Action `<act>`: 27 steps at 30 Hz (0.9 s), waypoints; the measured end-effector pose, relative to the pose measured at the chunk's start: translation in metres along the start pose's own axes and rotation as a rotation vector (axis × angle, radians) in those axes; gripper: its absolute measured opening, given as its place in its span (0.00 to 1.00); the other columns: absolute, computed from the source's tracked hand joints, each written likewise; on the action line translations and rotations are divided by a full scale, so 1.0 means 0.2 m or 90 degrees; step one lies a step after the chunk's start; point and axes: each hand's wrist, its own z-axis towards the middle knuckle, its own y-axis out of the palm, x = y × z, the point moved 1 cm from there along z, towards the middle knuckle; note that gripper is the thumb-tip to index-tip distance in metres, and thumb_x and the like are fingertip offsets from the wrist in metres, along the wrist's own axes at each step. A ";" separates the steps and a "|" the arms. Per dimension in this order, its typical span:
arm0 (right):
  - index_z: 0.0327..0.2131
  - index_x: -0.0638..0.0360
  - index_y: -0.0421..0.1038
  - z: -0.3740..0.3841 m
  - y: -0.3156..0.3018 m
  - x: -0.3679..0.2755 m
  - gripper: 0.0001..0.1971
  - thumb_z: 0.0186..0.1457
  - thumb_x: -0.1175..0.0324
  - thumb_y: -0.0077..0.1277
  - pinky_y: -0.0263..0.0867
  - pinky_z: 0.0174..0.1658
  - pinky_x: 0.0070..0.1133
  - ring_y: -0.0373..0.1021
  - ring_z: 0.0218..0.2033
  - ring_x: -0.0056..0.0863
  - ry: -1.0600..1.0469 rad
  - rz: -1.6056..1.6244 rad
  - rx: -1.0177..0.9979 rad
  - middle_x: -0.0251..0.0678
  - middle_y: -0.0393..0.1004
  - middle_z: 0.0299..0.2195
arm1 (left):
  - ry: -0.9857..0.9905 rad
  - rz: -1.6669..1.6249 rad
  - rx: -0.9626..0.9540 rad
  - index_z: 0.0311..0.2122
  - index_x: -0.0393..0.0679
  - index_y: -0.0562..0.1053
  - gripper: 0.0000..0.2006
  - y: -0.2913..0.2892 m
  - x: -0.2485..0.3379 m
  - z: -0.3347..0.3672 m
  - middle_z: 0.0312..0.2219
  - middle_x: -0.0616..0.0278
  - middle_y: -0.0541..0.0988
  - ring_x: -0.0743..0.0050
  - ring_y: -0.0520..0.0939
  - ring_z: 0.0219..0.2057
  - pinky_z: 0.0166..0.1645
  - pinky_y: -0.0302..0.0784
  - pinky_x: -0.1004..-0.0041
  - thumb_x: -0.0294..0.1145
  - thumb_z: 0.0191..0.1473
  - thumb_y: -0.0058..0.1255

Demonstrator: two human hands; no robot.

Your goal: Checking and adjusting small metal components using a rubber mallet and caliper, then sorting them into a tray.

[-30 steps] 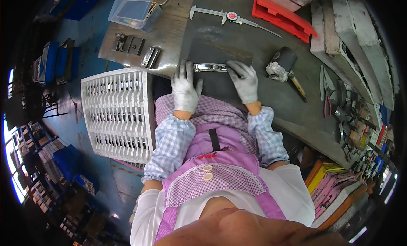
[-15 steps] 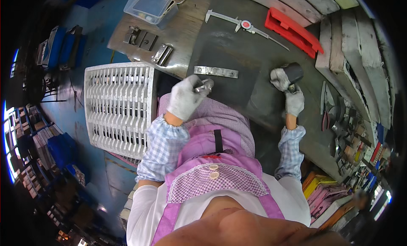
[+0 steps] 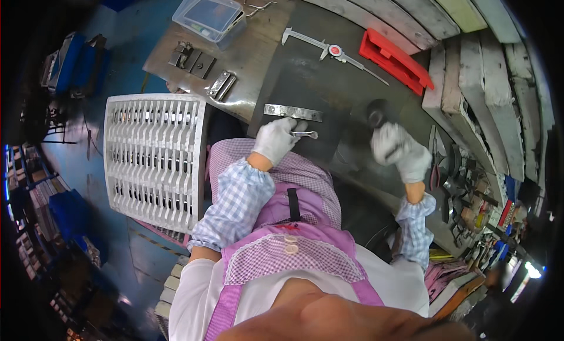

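Observation:
My gloved left hand [image 3: 275,142] is closed around a small shiny metal part [image 3: 305,134], whose rounded end sticks out to the right. Just beyond it, a flat, slightly curved metal strip [image 3: 293,112] lies on the dark mat. Over the right part of the bench, my gloved right hand [image 3: 410,160] grips a mallet; its dark head [image 3: 377,113] shows beyond the fingers. Motion blurs this hand and the mallet, and the handle is mostly hidden.
A dial caliper [image 3: 335,51] and a red tray-like case [image 3: 395,62] lie at the back. Metal fixtures [image 3: 200,65] and a clear plastic box [image 3: 208,15] stand at far left. A white slotted crate [image 3: 155,159] is on my left; pliers [image 3: 435,176] lie right.
My left hand has shifted right, turning the metal part. The right hand has moved nearer to me, and the mallet head has swung left and tilted. The whole view has shifted slightly.

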 end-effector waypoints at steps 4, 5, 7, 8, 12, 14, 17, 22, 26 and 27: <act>0.45 0.45 0.81 -0.01 0.01 -0.47 0.14 0.54 0.60 0.61 0.74 0.44 0.30 0.79 0.40 0.38 -0.251 -0.292 0.181 0.38 0.82 0.42 | 0.015 0.087 -0.002 0.28 0.42 0.78 0.13 -0.01 0.10 -0.12 0.26 0.53 0.82 0.49 0.84 0.30 0.37 0.81 0.58 0.41 0.53 0.63; 0.46 0.44 0.81 -0.06 0.15 -0.70 0.16 0.53 0.59 0.62 0.75 0.44 0.30 0.79 0.40 0.37 -0.299 -0.131 0.191 0.37 0.82 0.42 | -0.004 0.158 -0.060 0.28 0.42 0.78 0.13 0.00 0.12 -0.10 0.26 0.53 0.82 0.49 0.84 0.30 0.37 0.81 0.58 0.42 0.52 0.64; 0.51 0.44 0.79 -0.19 0.49 -0.85 0.20 0.53 0.57 0.63 0.75 0.44 0.30 0.79 0.39 0.38 -0.362 -0.047 -0.072 0.36 0.82 0.43 | -0.036 0.161 -0.126 0.29 0.43 0.79 0.14 -0.04 0.12 -0.16 0.29 0.53 0.82 0.51 0.85 0.31 0.38 0.81 0.59 0.43 0.50 0.65; 0.50 0.46 0.80 -0.18 0.62 -0.82 0.20 0.54 0.56 0.63 0.75 0.44 0.28 0.80 0.38 0.36 -0.385 -0.101 -0.111 0.35 0.82 0.42 | -0.015 0.116 -0.082 0.30 0.43 0.80 0.13 -0.08 0.07 -0.17 0.30 0.53 0.82 0.51 0.85 0.31 0.38 0.81 0.59 0.43 0.50 0.65; 0.47 0.47 0.83 -0.02 0.73 -0.99 0.17 0.56 0.54 0.63 0.74 0.43 0.24 0.81 0.37 0.31 -0.058 0.284 -0.174 0.35 0.84 0.39 | -0.026 -0.153 0.226 0.45 0.42 0.80 0.14 -0.17 -0.15 -0.19 0.44 0.51 0.82 0.51 0.84 0.44 0.50 0.80 0.62 0.33 0.53 0.63; 0.43 0.43 0.84 0.06 0.80 -0.94 0.15 0.56 0.51 0.62 0.74 0.41 0.21 0.81 0.36 0.28 0.010 0.325 -0.177 0.35 0.84 0.37 | -0.058 -0.130 0.298 0.48 0.43 0.79 0.15 -0.19 -0.23 -0.18 0.47 0.51 0.82 0.51 0.83 0.47 0.52 0.79 0.63 0.31 0.54 0.62; 0.43 0.41 0.85 0.07 0.80 -0.97 0.15 0.56 0.49 0.61 0.73 0.39 0.21 0.81 0.33 0.28 0.008 0.193 -0.183 0.34 0.84 0.36 | -0.113 -0.082 0.316 0.49 0.44 0.79 0.15 -0.16 -0.31 -0.17 0.49 0.52 0.80 0.50 0.82 0.48 0.53 0.79 0.63 0.29 0.55 0.60; 0.42 0.45 0.85 0.12 0.75 -1.04 0.13 0.58 0.53 0.60 0.73 0.39 0.19 0.80 0.32 0.28 0.080 0.071 -0.207 0.34 0.84 0.33 | 0.026 0.049 0.240 0.56 0.42 0.73 0.20 -0.08 -0.23 -0.11 0.56 0.51 0.74 0.47 0.77 0.55 0.58 0.73 0.55 0.31 0.59 0.55; 0.42 0.53 0.84 0.10 0.79 -0.71 0.11 0.59 0.63 0.59 0.73 0.42 0.21 0.79 0.38 0.30 -0.014 0.363 -0.113 0.37 0.81 0.38 | 0.084 0.167 0.172 0.66 0.37 0.59 0.32 0.07 -0.24 -0.12 0.66 0.43 0.61 0.39 0.65 0.64 0.67 0.61 0.46 0.33 0.58 0.53; 0.42 0.55 0.84 0.08 0.80 -0.62 0.11 0.58 0.66 0.59 0.72 0.43 0.23 0.78 0.40 0.31 0.009 0.420 -0.005 0.38 0.80 0.39 | 0.065 0.197 0.192 0.67 0.36 0.57 0.34 0.08 -0.24 -0.11 0.66 0.43 0.60 0.39 0.64 0.65 0.68 0.59 0.45 0.35 0.59 0.53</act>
